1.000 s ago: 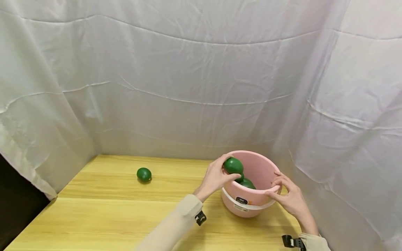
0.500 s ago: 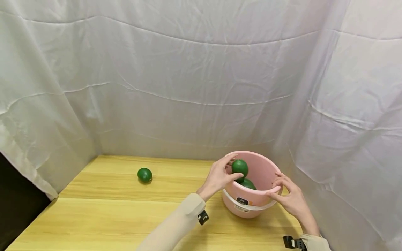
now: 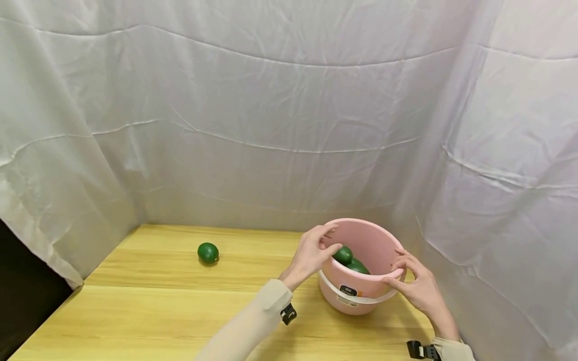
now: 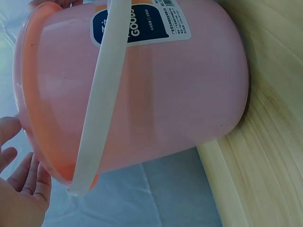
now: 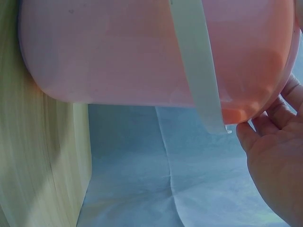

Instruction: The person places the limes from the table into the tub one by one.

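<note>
A pink bucket point(image 3: 368, 240) stands upright on the table at the right, its white handle point(image 4: 102, 94) hanging down across the front. Inside, dark green, lime-like fruits point(image 3: 356, 267) show over the near rim; their lower parts are hidden. My left hand point(image 3: 309, 254) is at the bucket's left rim, fingers spread and slightly bent, holding nothing. One fruit point(image 3: 343, 254) lies in the bucket just beyond the thumb. At the right rim, my right hand point(image 3: 419, 282) grips the edge between thumb and fingers. Another green fruit point(image 3: 208, 252) rests on the table at left.
The wooden table point(image 3: 180, 311) has pale cloth point(image 3: 271, 125) hanging behind it and along both sides. Close beside the right hand is the right-hand cloth point(image 3: 506, 225). A dark area point(image 3: 22, 286) lies beyond the table's left edge.
My left hand has let go of the green fruit, which has dropped lower into the bucket. That hand has shifted slightly; the right hand keeps its grip on the rim.
</note>
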`<act>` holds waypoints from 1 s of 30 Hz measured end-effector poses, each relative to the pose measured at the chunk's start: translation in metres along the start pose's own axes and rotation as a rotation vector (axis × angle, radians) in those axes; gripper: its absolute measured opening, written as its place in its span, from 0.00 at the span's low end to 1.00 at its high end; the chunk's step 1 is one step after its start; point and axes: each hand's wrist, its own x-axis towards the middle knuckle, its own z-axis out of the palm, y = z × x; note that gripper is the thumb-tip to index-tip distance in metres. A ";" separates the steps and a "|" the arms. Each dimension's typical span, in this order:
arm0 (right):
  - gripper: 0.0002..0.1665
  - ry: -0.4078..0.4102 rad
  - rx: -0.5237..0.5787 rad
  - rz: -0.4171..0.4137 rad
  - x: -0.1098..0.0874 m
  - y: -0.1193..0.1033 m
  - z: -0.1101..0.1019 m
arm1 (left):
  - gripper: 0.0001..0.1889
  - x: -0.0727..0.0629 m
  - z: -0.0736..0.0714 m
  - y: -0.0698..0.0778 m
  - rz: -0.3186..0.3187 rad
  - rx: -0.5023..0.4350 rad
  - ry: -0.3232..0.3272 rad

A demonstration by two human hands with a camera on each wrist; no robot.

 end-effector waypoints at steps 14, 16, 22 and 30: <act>0.17 -0.003 -0.008 0.000 -0.001 0.001 0.000 | 0.09 -0.006 -0.018 -0.008 -0.014 -0.008 0.027; 0.17 -0.004 -0.007 0.005 -0.001 0.001 -0.001 | 0.06 -0.007 -0.021 -0.010 -0.012 0.016 0.039; 0.17 -0.001 0.002 0.012 -0.002 0.001 -0.002 | 0.03 -0.012 -0.030 -0.019 0.009 0.047 0.067; 0.17 -0.013 -0.002 0.021 0.000 0.001 0.000 | 0.02 -0.019 -0.046 -0.035 0.001 0.064 0.055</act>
